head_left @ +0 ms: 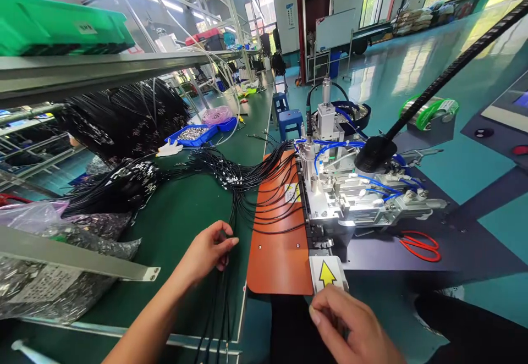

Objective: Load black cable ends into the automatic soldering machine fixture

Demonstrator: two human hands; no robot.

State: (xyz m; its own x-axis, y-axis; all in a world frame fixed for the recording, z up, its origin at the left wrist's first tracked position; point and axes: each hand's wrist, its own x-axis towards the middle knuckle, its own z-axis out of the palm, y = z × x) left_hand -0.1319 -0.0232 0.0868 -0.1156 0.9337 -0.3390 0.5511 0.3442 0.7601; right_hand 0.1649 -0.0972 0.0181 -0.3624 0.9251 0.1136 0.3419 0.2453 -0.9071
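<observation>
My left hand (214,247) is curled loosely around thin black cables (221,298) at the front of the green table. Its thumb and forefinger bend toward each other, and the cables run through the hand and hang past the table edge. My right hand (350,320) has thumb and forefinger pinched, just in front of a white plate with a yellow arrow (328,273); whatever the pinch may hold is hidden. Other black cables (247,180) with light end fittings lie across an orange board (280,265) and reach a metal machine with blue air tubes (346,182).
Red-handled scissors (421,246) lie right of the machine, below a black flexible lamp arm (449,72). Bags of small parts (61,276) and a metal bracket (140,270) stand left. A blue tray (192,136) holds small parts. A green bin (61,26) sits on the shelf above.
</observation>
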